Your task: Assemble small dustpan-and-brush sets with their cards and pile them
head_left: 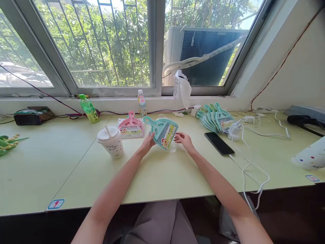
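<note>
A teal mini dustpan and brush set [162,133] with a yellow printed label is tilted above the table, its looped handle pointing up and left. My left hand [147,143] grips it by the lower left side, thumb on the front. Close to its right edge is my right hand [185,140], fingers bent and drawn together; whatever lies between them is too small to make out. Clear plastic [173,148] shows beneath the set's lower right corner. Behind and to the left lies a pink dustpan and brush set [131,128] in clear wrapping.
Several teal sets [214,118] lie stacked at the back right. A black phone [219,143] and white cables [250,166] are to the right. On the left stand a lidded paper cup [110,144] and a green bottle [89,109]. Another bottle [142,103] is by the window.
</note>
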`<state>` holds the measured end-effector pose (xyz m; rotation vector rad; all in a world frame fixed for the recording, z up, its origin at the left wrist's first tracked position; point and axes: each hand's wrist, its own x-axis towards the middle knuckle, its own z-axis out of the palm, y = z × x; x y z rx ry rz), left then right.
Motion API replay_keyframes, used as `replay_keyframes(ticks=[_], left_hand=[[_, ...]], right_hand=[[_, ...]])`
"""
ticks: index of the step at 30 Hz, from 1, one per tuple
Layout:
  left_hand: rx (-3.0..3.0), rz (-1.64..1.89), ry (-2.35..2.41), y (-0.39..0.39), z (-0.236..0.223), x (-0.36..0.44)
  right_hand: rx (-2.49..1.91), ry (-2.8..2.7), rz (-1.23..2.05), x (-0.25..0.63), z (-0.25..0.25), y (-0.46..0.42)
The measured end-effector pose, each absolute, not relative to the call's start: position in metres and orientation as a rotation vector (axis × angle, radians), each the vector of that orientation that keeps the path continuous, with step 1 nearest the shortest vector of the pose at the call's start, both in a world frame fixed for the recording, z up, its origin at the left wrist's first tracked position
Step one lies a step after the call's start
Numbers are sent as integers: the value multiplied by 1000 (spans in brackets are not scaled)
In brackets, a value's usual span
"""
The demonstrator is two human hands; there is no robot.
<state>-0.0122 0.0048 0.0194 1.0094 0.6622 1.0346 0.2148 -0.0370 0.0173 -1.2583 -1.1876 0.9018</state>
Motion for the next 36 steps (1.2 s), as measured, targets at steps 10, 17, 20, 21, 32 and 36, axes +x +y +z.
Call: replay_keyframes(ticks=[10, 17, 20, 21, 32, 36], left_hand=[[1215, 735, 474, -5, 24, -22], [1094, 1057, 589, 14, 13, -20], [1073, 1123, 686, 25, 11, -26], [1075, 1130, 717, 28, 11, -28], [1111, 1374, 968, 28, 23, -34], [1444, 1348, 1025, 22, 36, -41]], right_hand=[[-1036, -1000, 1091, 215, 1, -22], [-1058, -959, 1090, 219, 7, -26], [-1089, -966, 1109, 222, 13, -29], [-1093, -984, 1103, 223, 14, -30], [-1109, -1095, 1053, 244, 33, -34], [-1157, -1276, 1142, 256, 38, -38]])
